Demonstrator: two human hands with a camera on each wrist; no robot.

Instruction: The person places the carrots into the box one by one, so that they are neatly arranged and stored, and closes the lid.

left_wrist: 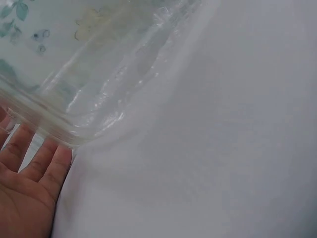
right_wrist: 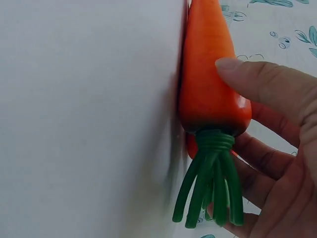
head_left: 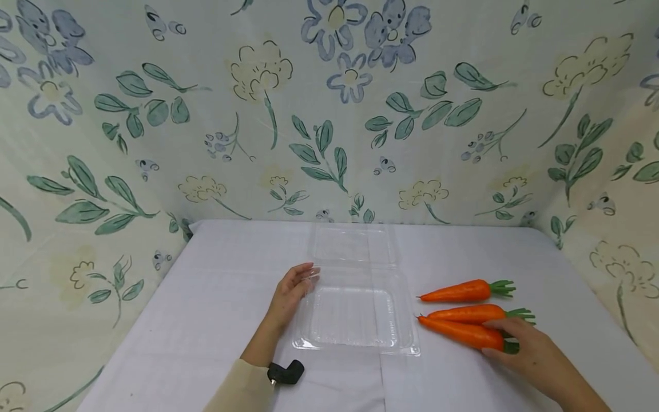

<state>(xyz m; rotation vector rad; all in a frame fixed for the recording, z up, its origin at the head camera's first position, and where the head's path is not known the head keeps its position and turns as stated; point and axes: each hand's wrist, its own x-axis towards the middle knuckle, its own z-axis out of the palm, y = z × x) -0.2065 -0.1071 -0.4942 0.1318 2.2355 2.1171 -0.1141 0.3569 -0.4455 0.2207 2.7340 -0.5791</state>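
Note:
A clear plastic container (head_left: 355,317) lies opened out on the white cloth, its lid (head_left: 354,245) folded back toward the far edge. At its left rim, my left hand (head_left: 292,292) holds the edge between thumb and fingers; the left wrist view shows those fingers (left_wrist: 47,158) against the rim. To the right lie three orange carrots with green stem ends. My right hand (head_left: 527,349) grips the nearest carrot (head_left: 463,333) at its thick end, thumb on top in the right wrist view. The middle carrot (head_left: 468,313) lies right behind it, and the far carrot (head_left: 458,292) lies slightly apart.
A white cloth (head_left: 206,309) covers the table. Floral fabric (head_left: 329,166) hangs at the back and along both sides. A black device (head_left: 286,372) is on the left wrist.

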